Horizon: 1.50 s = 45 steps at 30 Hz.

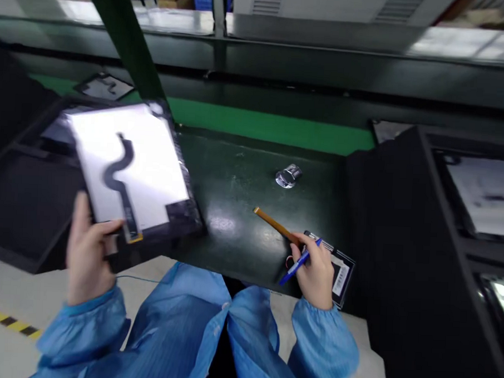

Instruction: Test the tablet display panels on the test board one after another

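From my remote view, the left hand [88,249] has its fingers [106,230] closed on the lower edge of a tablet-sized display panel [127,167], holding it up and tilted over the left end of the counter [232,249]. A black ribbon cable [121,169] snakes down the panel's white face, and the panel's long axis leans from the lower right up to the upper left. The right hand [313,272] is near the front right corner of the counter, its fingers [303,247] pinched narrowly around a blue pen [299,262]. Just beneath them lies a black card [336,268] with a barcode label, and an amber flex strip [277,226] runs up and left toward the counter's middle. I can't read any writing on the label from here. A small crumpled metal piece [288,175] sits farther back, well apart from both hands.
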Motion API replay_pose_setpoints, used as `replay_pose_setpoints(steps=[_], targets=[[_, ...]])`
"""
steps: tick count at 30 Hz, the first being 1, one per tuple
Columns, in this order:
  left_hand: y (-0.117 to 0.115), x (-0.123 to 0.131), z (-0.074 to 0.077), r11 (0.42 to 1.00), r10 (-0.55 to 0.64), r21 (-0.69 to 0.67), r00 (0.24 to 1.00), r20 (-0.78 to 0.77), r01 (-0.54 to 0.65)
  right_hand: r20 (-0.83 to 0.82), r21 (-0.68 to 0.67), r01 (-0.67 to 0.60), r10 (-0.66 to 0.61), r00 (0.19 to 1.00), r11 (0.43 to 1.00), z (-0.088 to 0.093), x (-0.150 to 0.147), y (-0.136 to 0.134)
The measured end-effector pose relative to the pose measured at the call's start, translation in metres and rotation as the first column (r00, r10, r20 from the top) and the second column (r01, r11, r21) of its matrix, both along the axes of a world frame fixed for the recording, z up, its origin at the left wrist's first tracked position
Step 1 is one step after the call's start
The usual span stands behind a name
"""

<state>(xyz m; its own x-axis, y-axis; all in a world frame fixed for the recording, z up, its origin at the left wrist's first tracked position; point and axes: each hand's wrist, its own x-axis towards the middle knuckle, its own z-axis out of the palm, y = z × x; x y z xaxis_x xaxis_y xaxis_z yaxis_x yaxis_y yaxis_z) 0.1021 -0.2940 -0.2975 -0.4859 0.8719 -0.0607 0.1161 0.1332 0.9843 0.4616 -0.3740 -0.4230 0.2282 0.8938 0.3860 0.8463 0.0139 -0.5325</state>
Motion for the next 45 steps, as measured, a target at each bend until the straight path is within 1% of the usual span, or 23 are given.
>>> replay_pose_setpoints(steps=[2,4,5,7,8,9,11,12,14,16,18,20,23,24,26,28,30,32,34,36,39,41,45], targets=[[0.013,0.025,-0.024,0.991,-0.097,-0.077,0.979,0.182,0.112,-0.079,0.002,0.071,-0.070,0.994,0.997,0.001,0.002,-0.002],[0.018,0.045,-0.048,0.951,-0.178,-0.187,0.931,0.319,0.246,-0.166,-0.005,0.108,-0.108,0.980,0.994,0.003,0.002,-0.003],[0.018,0.053,-0.058,0.931,-0.207,-0.217,0.913,0.350,0.294,-0.197,-0.012,0.118,-0.118,0.973,0.993,0.003,0.001,-0.003],[0.016,0.061,-0.073,0.904,-0.289,-0.204,0.888,0.359,0.377,-0.219,-0.018,0.123,-0.124,0.968,0.992,0.005,-0.001,-0.001],[0.016,0.062,-0.078,0.896,-0.340,-0.176,0.884,0.321,0.408,-0.224,-0.016,0.120,-0.121,0.967,0.993,0.006,-0.003,0.000],[0.016,0.062,-0.082,0.889,-0.393,-0.144,0.886,0.247,0.435,-0.226,-0.012,0.118,-0.118,0.967,0.993,0.008,-0.004,0.002],[0.018,0.060,-0.087,0.868,-0.486,-0.102,0.874,0.019,0.485,-0.226,-0.006,0.113,-0.111,0.968,0.994,0.011,-0.007,0.005],[0.019,0.059,-0.090,0.859,-0.512,-0.099,0.853,-0.106,0.503,-0.222,-0.006,0.110,-0.109,0.969,0.994,0.013,-0.009,0.007],[0.021,0.059,-0.096,0.851,-0.520,-0.107,0.796,-0.309,0.514,-0.210,0.004,0.114,-0.111,0.971,0.993,0.018,-0.016,0.010],[0.018,0.061,-0.103,0.847,-0.506,-0.087,0.743,-0.439,0.525,-0.220,0.054,0.156,-0.141,0.965,0.986,0.024,-0.027,0.011],[0.012,0.064,-0.109,0.826,-0.490,-0.036,0.686,-0.537,0.562,-0.303,0.119,0.232,-0.187,0.934,0.966,0.032,-0.044,0.011],[0.009,0.064,-0.113,0.794,-0.484,0.006,0.638,-0.599,0.608,-0.452,0.152,0.232,-0.141,0.881,0.961,0.041,-0.064,0.010],[0.020,0.060,-0.109,0.738,-0.503,0.024,0.573,-0.647,0.675,-0.620,0.134,0.107,-0.001,0.785,0.985,0.053,-0.095,0.015],[0.029,0.058,-0.105,0.706,-0.519,0.019,0.536,-0.666,0.708,-0.639,0.108,0.038,0.040,0.768,0.993,0.055,-0.104,0.019],[0.053,0.057,-0.095,0.619,-0.556,-0.004,0.435,-0.708,0.786,-0.666,0.027,-0.107,0.097,0.740,0.994,0.057,-0.120,0.030],[0.081,0.062,-0.085,0.525,-0.579,-0.023,0.337,-0.742,0.851,-0.699,-0.042,-0.248,0.149,0.700,0.968,0.054,-0.131,0.044],[0.108,0.071,-0.076,0.465,-0.578,-0.042,0.268,-0.771,0.884,-0.714,-0.084,-0.295,0.150,0.684,0.952,0.049,-0.139,0.055],[0.131,0.083,-0.075,0.459,-0.557,-0.100,0.198,-0.806,0.883,-0.687,-0.095,-0.277,0.139,0.714,0.956,0.043,-0.144,0.062],[0.146,0.093,-0.080,0.482,-0.544,-0.158,0.153,-0.825,0.862,-0.636,-0.091,-0.246,0.134,0.760,0.965,0.038,-0.148,0.063],[0.153,0.099,-0.090,0.497,-0.551,-0.158,0.169,-0.818,0.853,-0.585,-0.084,-0.231,0.140,0.799,0.969,0.036,-0.151,0.062],[0.152,0.100,-0.103,0.499,-0.574,-0.102,0.239,-0.783,0.861,-0.521,-0.087,-0.220,0.144,0.841,0.972,0.034,-0.155,0.058],[0.149,0.100,-0.104,0.500,-0.587,-0.096,0.255,-0.769,0.860,-0.479,-0.093,-0.221,0.151,0.865,0.971,0.034,-0.156,0.057],[0.145,0.102,-0.098,0.510,-0.613,-0.130,0.253,-0.749,0.850,-0.399,-0.106,-0.246,0.185,0.898,0.964,0.031,-0.158,0.057]])
